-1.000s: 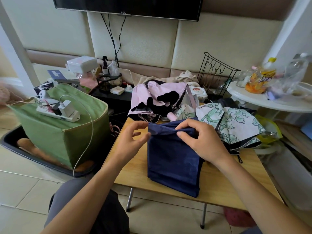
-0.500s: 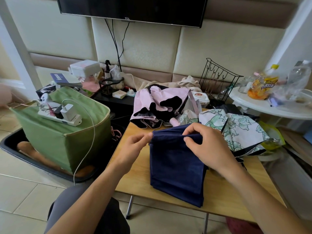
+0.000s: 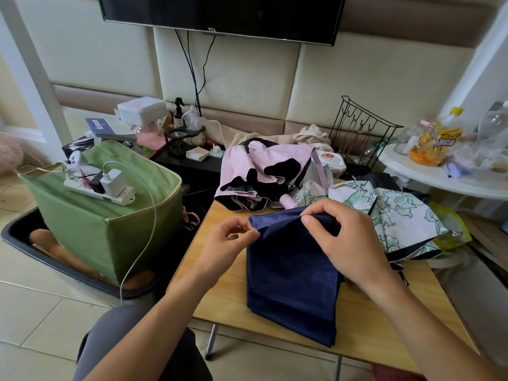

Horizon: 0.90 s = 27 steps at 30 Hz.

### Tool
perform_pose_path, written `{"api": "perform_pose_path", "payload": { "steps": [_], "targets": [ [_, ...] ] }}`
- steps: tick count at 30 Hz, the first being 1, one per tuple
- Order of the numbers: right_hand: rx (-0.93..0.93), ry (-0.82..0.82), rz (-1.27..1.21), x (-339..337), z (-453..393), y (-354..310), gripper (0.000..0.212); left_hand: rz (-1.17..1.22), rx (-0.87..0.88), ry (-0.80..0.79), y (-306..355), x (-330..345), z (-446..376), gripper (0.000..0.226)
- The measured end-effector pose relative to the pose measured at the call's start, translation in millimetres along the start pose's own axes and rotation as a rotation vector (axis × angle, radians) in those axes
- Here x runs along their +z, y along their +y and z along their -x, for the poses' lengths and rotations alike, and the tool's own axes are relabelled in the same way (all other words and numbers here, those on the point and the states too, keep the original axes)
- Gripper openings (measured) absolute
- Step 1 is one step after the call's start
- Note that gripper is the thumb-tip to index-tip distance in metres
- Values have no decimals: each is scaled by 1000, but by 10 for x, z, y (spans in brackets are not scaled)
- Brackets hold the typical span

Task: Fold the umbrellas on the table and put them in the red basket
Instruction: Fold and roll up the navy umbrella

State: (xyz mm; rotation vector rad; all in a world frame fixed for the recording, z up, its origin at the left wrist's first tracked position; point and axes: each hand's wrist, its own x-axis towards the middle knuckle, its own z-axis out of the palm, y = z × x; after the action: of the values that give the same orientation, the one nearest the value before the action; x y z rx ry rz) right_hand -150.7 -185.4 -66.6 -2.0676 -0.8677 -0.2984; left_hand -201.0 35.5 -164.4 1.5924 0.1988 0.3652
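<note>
Right hand (image 3: pixel 349 243) now lifts the navy umbrella (image 3: pixel 291 273) canopy edge into a peak; a second ago it lay flat. Left hand (image 3: pixel 228 240) pinches the same edge just beside it. Pleat-gathering underway on the table (image 3: pixel 384 320); red basket not visible.

TV (image 3: pixel 220 15) top cut off by frame; navy umbrella (image 3: pixel 291 276) handle hidden — under canopy fabric.
</note>
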Motion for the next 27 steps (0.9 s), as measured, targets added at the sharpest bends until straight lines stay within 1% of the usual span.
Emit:
{"api": "perform_pose_path", "payload": {
  "steps": [2, 5, 6, 8, 9, 12, 13, 15, 17, 18, 19, 21, 23, 25, 27],
  "targets": [
    [-4, -3, -6, 1, -8, -7, 12, -16, 45, 22, 37, 28, 15, 20],
    [-15, -2, 8, 10, -18, 0, 13, -39, 175, 68, 123, 41, 77, 30],
    [-14, -1, 11, 16, -18, 5, 14, -73, 223, 84, 138, 37, 91, 28],
    [5, -5, 41, 22, -30, 41, 16, -187, 295, 122, 122, 36, 78, 15],
    [23, -7, 65, 26, -37, 62, 16, -229, 304, 134, 96, 41, 64, 8],
    [58, 43, 219, 62, -89, 80, 13, -260, 275, 150, 36, 69, 29, 9],
    [33, 81, 277, 90, -116, 49, 15, -263, 273, 155, 33, 73, 22, 10],
    [-81, 124, 327, 167, -186, -73, 15, -272, 294, 156, 47, 78, 21, 12],
    [-193, 70, 324, 287, -277, -193, 7, -284, 319, 149, 55, 81, 13, 13],
    [-214, 23, 323, 363, -320, -223, 3, -297, 328, 142, 53, 82, 6, 13],
    [-212, -19, 330, 438, -361, -237, 2, -309, 337, 136, 55, 87, 4, 14],
    [-190, -83, 375, 569, -427, -222, 7, -317, 350, 123, 58, 95, 9, 15],
    [-156, -137, 433, 645, -463, -194, 9, -309, 350, 109, 52, 88, 15, 19],
    [-156, -139, 430, 666, -475, -160, 8, -324, 333, 78, 32, 71, 11, 22],
    [-205, -116, 383, 675, -474, -143, 8, -355, 317, 23, -3, 55, -16, 19]
  ]
}}
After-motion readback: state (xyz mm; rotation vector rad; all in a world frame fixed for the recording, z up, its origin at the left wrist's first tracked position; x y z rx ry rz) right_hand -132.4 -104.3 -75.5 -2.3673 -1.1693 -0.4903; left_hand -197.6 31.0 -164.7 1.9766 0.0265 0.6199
